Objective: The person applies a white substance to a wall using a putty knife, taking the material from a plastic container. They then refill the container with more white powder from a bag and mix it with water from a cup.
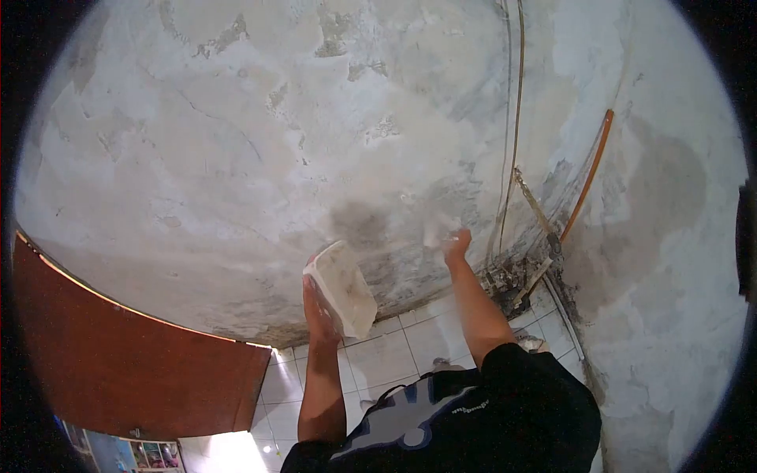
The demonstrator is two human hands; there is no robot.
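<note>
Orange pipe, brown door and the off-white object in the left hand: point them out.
Orange pipe [587, 180], head view: middle stretch.
Brown door [142, 347], head view: panel's middle.
Off-white object [346, 290], head view: broad face.

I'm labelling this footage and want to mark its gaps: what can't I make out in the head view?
- Fingers of the left hand: partly hidden behind the pale boxy object.
- What the right hand holds, if anything: a whitish blur against the wall.
- Items on the shelves: too small, cut off by the bottom edge.
- Dark shape at far right: lost in the lens's black border.
</note>
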